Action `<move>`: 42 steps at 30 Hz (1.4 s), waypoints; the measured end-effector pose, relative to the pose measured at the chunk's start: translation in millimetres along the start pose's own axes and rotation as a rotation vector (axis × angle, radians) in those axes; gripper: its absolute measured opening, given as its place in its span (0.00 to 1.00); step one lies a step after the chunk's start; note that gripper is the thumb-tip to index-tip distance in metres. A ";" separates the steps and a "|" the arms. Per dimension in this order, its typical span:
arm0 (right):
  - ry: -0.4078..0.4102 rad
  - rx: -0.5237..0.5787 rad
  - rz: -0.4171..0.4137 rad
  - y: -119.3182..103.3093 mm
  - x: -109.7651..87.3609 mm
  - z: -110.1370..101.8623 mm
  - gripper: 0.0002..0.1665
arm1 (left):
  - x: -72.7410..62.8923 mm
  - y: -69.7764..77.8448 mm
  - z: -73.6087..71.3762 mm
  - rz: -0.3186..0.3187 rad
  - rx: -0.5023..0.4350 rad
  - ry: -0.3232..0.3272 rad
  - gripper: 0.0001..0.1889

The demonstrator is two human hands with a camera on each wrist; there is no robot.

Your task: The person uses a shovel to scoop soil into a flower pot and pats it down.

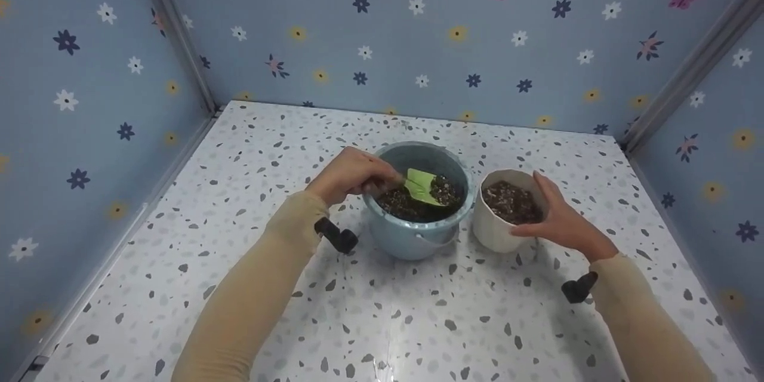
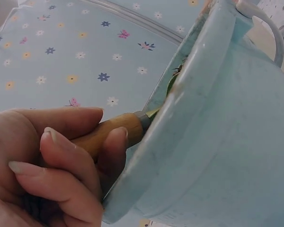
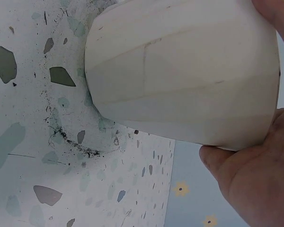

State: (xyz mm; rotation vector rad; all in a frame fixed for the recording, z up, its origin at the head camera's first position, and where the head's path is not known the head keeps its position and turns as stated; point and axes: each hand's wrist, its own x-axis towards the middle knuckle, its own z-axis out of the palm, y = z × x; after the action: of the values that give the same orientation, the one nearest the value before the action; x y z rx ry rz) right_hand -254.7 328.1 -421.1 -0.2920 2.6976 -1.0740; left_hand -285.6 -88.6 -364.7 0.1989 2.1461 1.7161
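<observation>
My left hand (image 1: 357,174) grips the wooden handle (image 2: 125,128) of a small garden trowel. Its green blade (image 1: 421,186) lies inside a light blue bucket (image 1: 412,242), with dark soil (image 1: 444,191) on and around it. In the left wrist view the bucket's wall hides most of the blade. To the right, my right hand (image 1: 558,215) holds a cream-white faceted plant pot (image 1: 492,236) by its upper side, thumb on the near side and fingers at the far rim. Brown soil (image 1: 512,203) fills much of the pot, which stands upright beside the bucket.
The speckled white table (image 1: 268,334) meets blue flowered panels (image 1: 406,36) at the back and both sides. A thin bucket handle (image 1: 439,243) hangs down the bucket's front. Dark crumbs (image 3: 78,147) lie on the table near the pot's base.
</observation>
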 end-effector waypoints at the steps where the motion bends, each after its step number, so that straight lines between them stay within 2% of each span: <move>1: -0.002 -0.002 -0.001 0.1 -0.2 0.0 0.77 | -0.1 -0.2 0.1 0.003 -0.002 0.006 0.09; 9: 0.001 -0.003 -0.015 0.2 0.0 -1.5 0.76 | 0.3 2.9 -1.6 0.016 -0.014 0.047 0.10; 18: 0.002 0.010 0.009 1.3 0.4 1.0 0.77 | 1.2 -1.4 -3.9 0.026 -0.030 0.060 0.11; 23: 0.004 0.017 0.014 -0.5 -0.5 1.2 0.78 | 0.6 -1.8 -7.5 0.007 -0.061 0.071 0.13; 30: 0.010 0.033 0.005 -1.0 -1.0 -1.0 0.78 | 3.3 9.7 -10.9 0.043 -0.078 0.075 0.13; 35: 0.017 0.023 0.004 0.7 -0.1 -0.6 0.79 | 9.3 23.1 -5.1 0.054 -0.108 0.053 0.12; 42: 0.025 0.026 -0.007 4.2 1.1 0.0 0.80 | 18.8 34.5 13.2 0.055 -0.129 0.018 0.13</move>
State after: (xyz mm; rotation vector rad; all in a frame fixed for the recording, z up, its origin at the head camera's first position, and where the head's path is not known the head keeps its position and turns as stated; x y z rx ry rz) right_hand -256.2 330.8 -424.1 -0.2850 2.7037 -1.1213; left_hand -302.1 -61.8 -337.7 0.2091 2.0513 1.8869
